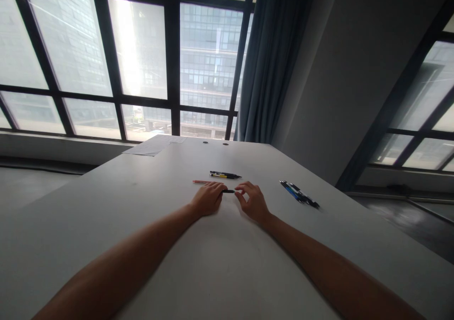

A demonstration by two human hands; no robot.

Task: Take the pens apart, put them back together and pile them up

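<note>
Near the middle of the white table, the left hand and right hand meet on a short dark pen, each pinching one end with fingers curled in, just above the tabletop. An orange pen lies touching the left hand's far side. Beyond the hands rest two dark pens, side by side; well to the right lies a cluster of blue and black pens. By my reading, the held pen is mid-handling, perhaps being capped or pulled apart; the other pens lie untouched, so most work seems left
</note>
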